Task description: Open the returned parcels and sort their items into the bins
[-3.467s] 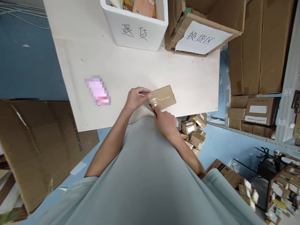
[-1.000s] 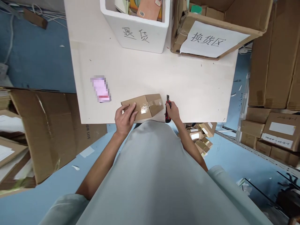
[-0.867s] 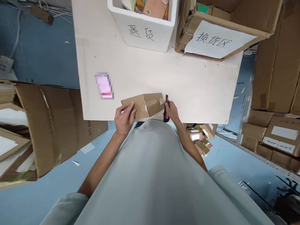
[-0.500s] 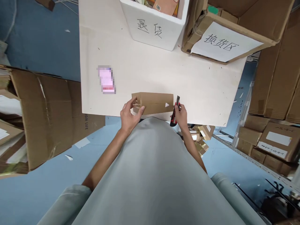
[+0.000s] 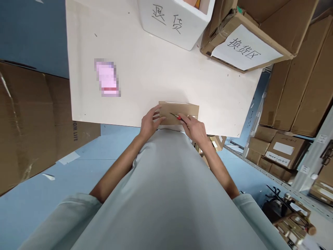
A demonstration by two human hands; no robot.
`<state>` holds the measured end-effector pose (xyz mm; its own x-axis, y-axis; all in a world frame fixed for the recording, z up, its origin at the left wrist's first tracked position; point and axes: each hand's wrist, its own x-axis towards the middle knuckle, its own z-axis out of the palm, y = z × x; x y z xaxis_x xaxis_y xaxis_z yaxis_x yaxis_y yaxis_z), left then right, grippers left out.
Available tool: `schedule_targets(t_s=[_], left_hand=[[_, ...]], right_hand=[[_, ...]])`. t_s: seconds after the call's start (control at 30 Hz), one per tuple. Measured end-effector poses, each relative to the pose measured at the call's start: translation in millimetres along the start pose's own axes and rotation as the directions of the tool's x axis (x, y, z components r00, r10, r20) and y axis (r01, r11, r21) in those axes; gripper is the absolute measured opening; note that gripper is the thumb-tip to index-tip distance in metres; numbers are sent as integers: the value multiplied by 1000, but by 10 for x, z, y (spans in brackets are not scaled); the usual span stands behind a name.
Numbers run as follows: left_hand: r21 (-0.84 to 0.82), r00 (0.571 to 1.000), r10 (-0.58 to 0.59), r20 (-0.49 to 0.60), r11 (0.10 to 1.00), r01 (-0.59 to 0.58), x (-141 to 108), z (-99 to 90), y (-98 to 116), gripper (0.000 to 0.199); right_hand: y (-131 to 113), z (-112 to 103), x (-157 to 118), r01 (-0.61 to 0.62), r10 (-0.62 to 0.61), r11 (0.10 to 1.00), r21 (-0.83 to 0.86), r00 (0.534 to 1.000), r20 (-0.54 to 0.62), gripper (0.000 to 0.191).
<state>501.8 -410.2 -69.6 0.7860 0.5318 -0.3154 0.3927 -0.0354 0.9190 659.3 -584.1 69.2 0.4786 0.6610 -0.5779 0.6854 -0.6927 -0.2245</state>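
Observation:
A small brown cardboard box [image 5: 168, 110] stands at the near edge of the white table [image 5: 135, 80]. My left hand [image 5: 151, 122] grips its left end, with the thumb on the near side and the fingers round the far side. In my right hand [image 5: 194, 129] is a box cutter [image 5: 178, 117] with red on its body. The fingers are wrapped round most of its handle. Its blade points left over the top of the box; whether the tip touches the cardboard I cannot tell.
A white foam box [image 5: 170, 26] with handwriting stands at the back, beside an open carton [image 5: 246, 48] bearing a paper sign. A blurred pink item [image 5: 107, 78] lies on the table's left. Large cartons [image 5: 33, 118] stand left; shelves with boxes [image 5: 279, 149] are on the right.
The box has been turned, and a different side faces up. My right hand has moved left over it, swinging the box cutter from upright to pointing left. The view has shifted too.

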Motion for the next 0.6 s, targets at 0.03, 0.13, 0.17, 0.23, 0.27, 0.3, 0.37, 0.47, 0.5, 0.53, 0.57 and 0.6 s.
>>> schedule_targets(t_s=[0.03,0.13,0.17,0.23,0.27,0.3,0.37,0.47,0.5,0.53,0.57,0.6], left_hand=[[-12,1000,11,1,1000,-11,2,4,0,55],[-61,999,31,9,998,-30,14,16,-10,50],[-70,1000,24,8,997,-23,20,18,-14,50],[-73,1000,1,10,997,0,33,20,-18,50],[-73,1000,-9,14,997,10,40,20,-18,50],[-74,1000,-15,19,997,17,47,20,-17,50],[-76,999,-14,33,997,16,59,19,-15,51],[-79,999,-4,42,997,8,74,21,-18,52],[-82,999,-4,42,997,7,78,23,-21,52],[-86,999,-5,39,996,8,82,26,-24,52],[-90,999,-7,35,996,10,85,28,-26,51],[-93,999,-9,31,996,12,88,30,-28,51]], right_hand=[[-79,-24,50,29,-25,997,-66,998,57,51],[-254,-57,199,94,-65,974,-204,987,145,50],[-288,-63,241,109,-73,967,-232,985,159,51],[-325,-76,305,129,-81,953,-276,980,180,52],[-332,-84,328,135,-81,946,-293,979,189,53],[-335,-94,346,140,-81,941,-309,977,198,54],[-339,-116,372,146,-74,931,-335,973,218,57],[-349,-141,396,155,-63,918,-366,966,250,61],[-355,-145,403,160,-64,914,-373,965,256,62],[-361,-146,410,163,-64,911,-380,964,260,64],[-366,-146,417,166,-65,908,-385,963,261,65],[-370,-144,424,168,-67,906,-387,963,261,67]])
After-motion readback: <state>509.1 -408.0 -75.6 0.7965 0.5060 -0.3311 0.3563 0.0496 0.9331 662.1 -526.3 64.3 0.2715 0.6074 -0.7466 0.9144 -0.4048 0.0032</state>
